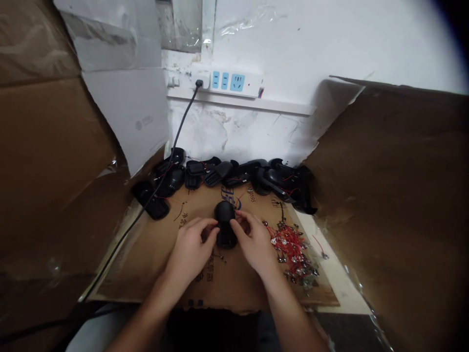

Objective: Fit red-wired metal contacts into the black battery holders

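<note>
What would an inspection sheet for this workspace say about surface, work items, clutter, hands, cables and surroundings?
Surface: printed cardboard sheet over a pale tabletop.
Work item: one black piece on the sheet, between the hands.
Clutter: black plastic parts along the back; tangled red wires with metal ends at right.
Hands: left hand and right hand flank the piece, fingertips close in; firmness of grip unclear.
Cables: black cable plugged into a white power strip, running down the left.
Surroundings: cardboard panels both sides, white wall behind.
</note>
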`<state>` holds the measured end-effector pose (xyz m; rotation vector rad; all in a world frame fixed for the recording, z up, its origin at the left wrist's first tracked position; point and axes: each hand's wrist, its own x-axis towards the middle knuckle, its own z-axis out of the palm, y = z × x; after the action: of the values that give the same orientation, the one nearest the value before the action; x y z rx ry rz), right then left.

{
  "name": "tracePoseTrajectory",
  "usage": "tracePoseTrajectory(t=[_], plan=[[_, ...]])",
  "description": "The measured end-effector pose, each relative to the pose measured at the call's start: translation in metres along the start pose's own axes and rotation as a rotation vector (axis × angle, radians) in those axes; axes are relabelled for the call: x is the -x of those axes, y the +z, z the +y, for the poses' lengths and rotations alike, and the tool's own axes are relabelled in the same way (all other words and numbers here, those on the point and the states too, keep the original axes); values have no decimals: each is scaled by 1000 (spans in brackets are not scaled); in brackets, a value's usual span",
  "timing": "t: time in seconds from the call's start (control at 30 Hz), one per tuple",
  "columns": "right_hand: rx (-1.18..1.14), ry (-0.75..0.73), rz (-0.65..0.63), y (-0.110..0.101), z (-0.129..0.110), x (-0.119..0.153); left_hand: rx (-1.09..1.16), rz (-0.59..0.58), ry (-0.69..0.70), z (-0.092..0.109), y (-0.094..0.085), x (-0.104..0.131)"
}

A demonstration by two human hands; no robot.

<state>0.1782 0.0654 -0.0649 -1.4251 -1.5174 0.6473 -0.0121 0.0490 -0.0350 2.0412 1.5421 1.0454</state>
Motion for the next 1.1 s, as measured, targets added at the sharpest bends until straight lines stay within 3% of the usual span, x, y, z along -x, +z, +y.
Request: tracePoseTrajectory(t=[0.17,0.33,0.57,0.67,0.73,0.8,0.87,1.0,1.1], plan=[[3,-44,-36,-7,3,-1,2,-32,69,0,12,4],[127,-87,150,-31,4,-2,-23,-24,92,0,15,5],[541,-91,-246,-50,-4,22,-33,17,67,-2,-4,0],[651,-141,-268,-50,3,27,-12,70,41,2,-13,-3],[688,-141,-187,-50,7,27,19,107,21,6,-15,-3],[622,-101,-19,-49,5,26,78,130,-4,12,-12,0],[415,-77,123,-44,-7,27,243,99,-56,18,-5,3],[9,-206,64,-23,-36,35,732,-43,-225,26,11,8],[-35,-288,55,-11,-35,36,795,10,-309,22,13,3]])
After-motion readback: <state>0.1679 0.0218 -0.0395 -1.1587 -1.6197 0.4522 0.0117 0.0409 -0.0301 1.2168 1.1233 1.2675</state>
